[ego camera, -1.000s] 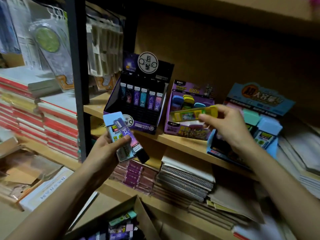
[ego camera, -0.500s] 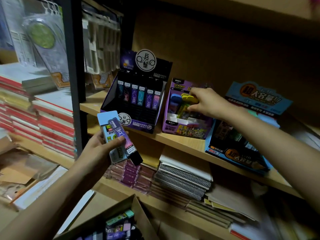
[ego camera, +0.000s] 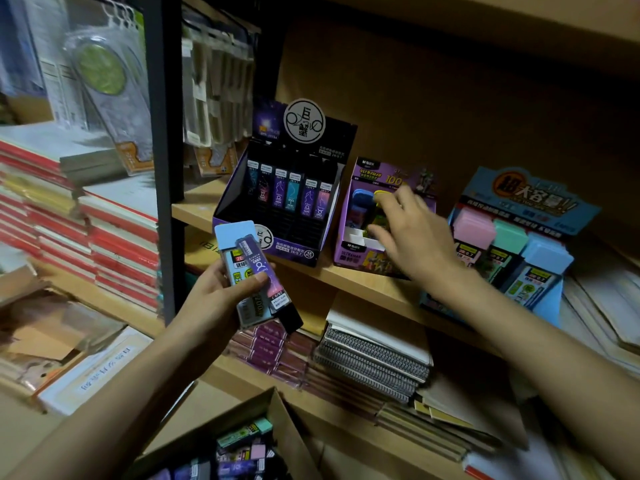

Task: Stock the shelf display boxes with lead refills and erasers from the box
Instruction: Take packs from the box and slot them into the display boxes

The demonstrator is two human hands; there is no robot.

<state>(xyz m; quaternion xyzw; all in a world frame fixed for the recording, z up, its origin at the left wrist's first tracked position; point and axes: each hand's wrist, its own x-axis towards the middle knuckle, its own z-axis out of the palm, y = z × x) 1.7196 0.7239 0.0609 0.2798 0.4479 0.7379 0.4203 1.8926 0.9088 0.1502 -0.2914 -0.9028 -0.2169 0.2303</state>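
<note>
Shelf (ego camera: 363, 284) carries three display boxes: black display box (ego camera: 294, 250), purple display box (ego camera: 356, 253) at its 3 o'clock, and blue display box (ego camera: 530, 199) further out at 3.

Cardboard box (ego camera: 287, 427) of mixed stock sits below, at 6 o'clock.

Step in hand, judged: sorting a handful into matching boxes.

Right hand (ego camera: 415, 244): fingers loosely spread over the purple display box, nothing held.

Left hand (ego camera: 214, 303), at 7 o'clock of the black display box, grips two refills, a blue-capped case (ego camera: 231, 249) under a purple case (ego camera: 265, 278).

Next move, judged: right hand takes the purple case; its print matches the black display box.
</note>
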